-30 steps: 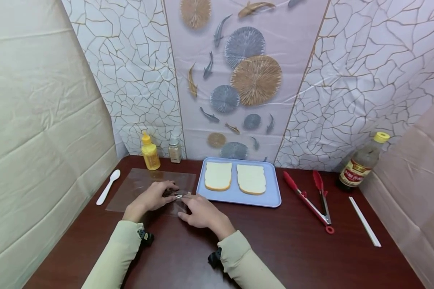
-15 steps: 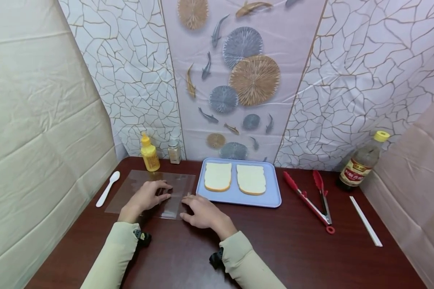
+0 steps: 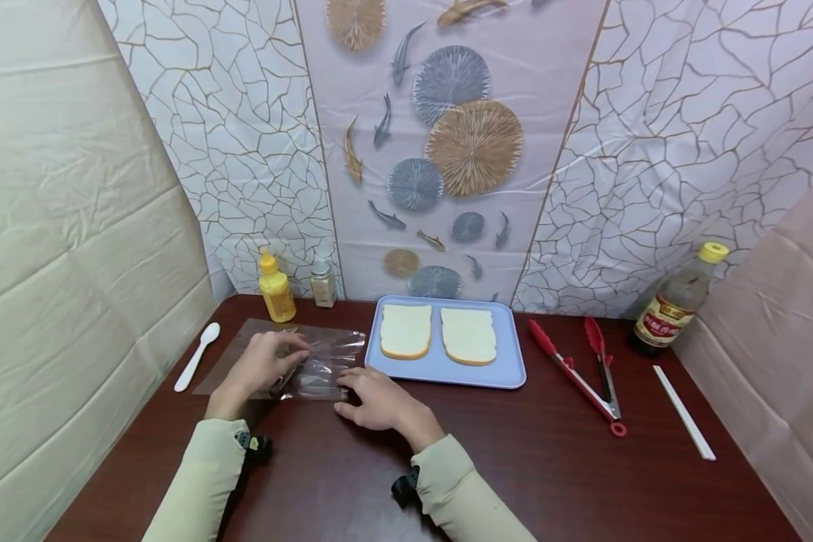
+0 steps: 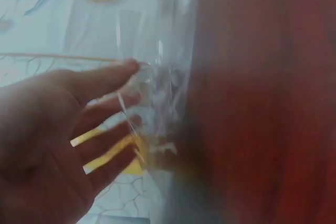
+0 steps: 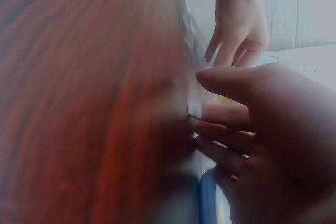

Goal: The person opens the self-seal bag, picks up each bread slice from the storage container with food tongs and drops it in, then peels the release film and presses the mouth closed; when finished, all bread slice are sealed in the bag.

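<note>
A clear plastic bag (image 3: 320,373) lies on the dark red-brown table, its surface wrinkled and partly lifted. My left hand (image 3: 260,365) pinches the film between thumb and forefinger; the left wrist view shows the clear film (image 4: 167,90) creased at those fingertips. On the bag's right edge rest the fingertips of my right hand (image 3: 382,399), the thumb held apart from the fingers. In the right wrist view these fingers (image 5: 226,135) are loosely bent and press the edge to the table. The bag's left part is flat and partly behind my left hand.
Right of the bag, a blue tray (image 3: 440,374) holds two bread slices (image 3: 406,331). A white spoon (image 3: 196,357) lies at the left. Behind stand a yellow squeeze bottle (image 3: 276,290) and a small jar (image 3: 323,286). Tongs (image 3: 576,376), chopsticks (image 3: 684,412) and a sauce bottle (image 3: 674,305) are at the right.
My left hand has moved left, away from my right hand, and now pinches the film. The bag has become wrinkled and raised near it. My right hand has stayed nearly in place.
</note>
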Demonstrator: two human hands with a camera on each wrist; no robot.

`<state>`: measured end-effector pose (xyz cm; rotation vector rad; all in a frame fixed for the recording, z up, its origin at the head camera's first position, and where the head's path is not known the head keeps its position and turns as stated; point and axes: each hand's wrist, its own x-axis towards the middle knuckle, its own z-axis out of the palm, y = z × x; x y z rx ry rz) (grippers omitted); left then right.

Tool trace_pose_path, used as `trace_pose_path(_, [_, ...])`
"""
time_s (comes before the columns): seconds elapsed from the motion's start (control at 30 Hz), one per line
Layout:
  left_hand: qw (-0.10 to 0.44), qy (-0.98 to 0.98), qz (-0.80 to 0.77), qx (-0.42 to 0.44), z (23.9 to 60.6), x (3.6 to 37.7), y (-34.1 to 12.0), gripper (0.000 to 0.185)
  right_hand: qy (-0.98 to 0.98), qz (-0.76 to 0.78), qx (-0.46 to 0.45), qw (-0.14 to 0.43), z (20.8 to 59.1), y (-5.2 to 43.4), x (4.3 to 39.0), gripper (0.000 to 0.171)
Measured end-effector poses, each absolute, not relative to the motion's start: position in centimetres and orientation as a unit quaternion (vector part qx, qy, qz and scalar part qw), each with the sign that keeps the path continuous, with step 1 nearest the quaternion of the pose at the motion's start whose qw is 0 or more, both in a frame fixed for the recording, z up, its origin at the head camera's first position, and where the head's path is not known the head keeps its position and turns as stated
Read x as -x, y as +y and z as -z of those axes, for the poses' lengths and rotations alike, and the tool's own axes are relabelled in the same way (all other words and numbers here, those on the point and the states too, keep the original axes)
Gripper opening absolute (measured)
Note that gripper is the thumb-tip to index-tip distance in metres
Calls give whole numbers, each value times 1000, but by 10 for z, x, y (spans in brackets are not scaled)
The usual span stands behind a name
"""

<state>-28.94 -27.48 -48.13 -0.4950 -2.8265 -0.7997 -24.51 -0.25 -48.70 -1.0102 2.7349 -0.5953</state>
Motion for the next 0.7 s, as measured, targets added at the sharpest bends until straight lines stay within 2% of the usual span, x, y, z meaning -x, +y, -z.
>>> trace_pose_path(0.17, [124, -927, 323, 145, 468, 286, -281, 14, 913, 214, 332, 104, 483, -2, 244, 56])
trace_pose_path(0.3, [131, -916, 356, 130, 462, 285, -284, 15, 907, 228, 337, 106, 480, 0, 245, 56])
trace_pose_path(0.53, [125, -927, 332, 121, 464, 285, -281, 17, 873, 325, 355, 74, 481, 9, 251, 49])
trace_pose_path(0.7, [124, -931, 323, 119, 467, 286, -280, 16, 839, 434, 326, 45, 475, 35, 251, 41])
